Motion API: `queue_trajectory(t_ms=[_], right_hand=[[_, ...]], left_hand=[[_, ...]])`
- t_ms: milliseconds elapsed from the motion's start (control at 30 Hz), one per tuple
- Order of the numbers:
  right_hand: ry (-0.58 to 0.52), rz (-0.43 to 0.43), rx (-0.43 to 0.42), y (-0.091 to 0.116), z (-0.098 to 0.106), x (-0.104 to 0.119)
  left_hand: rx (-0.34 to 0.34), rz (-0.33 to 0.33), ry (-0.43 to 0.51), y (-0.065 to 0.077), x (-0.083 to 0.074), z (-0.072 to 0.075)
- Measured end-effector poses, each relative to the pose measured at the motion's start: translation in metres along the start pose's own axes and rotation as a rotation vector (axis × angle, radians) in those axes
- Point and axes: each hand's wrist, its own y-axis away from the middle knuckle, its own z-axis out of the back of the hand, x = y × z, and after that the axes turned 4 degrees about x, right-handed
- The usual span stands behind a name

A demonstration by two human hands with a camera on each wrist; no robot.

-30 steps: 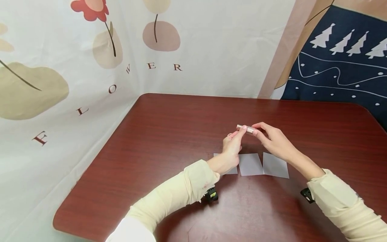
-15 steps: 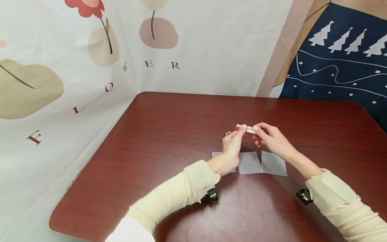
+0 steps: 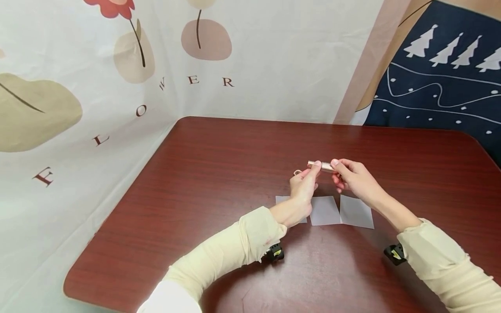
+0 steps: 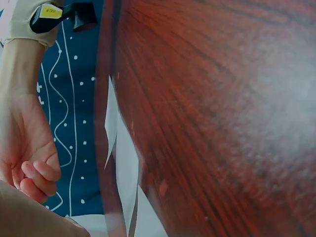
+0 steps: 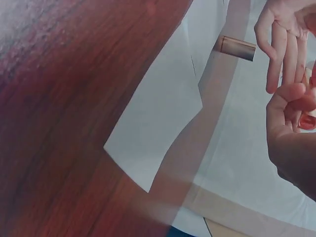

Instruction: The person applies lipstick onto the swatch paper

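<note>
A shiny gold cylindrical tube is pinched in mid-air by fingers of the left hand and right hand. Below, three pale square paper sheets line the reddish-brown wooden surface.

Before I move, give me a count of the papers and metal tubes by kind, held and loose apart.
Papers: 3
Held tube: 1
Loose tube: 1
Total: 5

The table is viewed downward from the head; the papers are shared by both closer, sideways-turned wrist views.
</note>
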Motion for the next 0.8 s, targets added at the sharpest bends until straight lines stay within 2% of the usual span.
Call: queue_trajectory(t_ms=[100, 233, 500, 800], right_hand=[[0.034, -0.026, 0.012, 0.000, 0.002, 0.000], [0.073, -0.014, 0.013, 0.000, 0.002, -0.003], [0.019, 0.025, -0.012, 0.000, -0.003, -0.007], [0.051, 0.004, 0.002, -0.002, -0.007, -0.007]], left_hand=[[-0.011, 0.004, 0.013, 0.000, 0.000, 0.000], [-0.025, 0.009, 0.030, 0.000, -0.001, 0.000], [0.005, -0.003, 0.069, 0.001, -0.001, -0.002], [0.007, -0.005, 0.062, 0.001, -0.001, 0.003]])
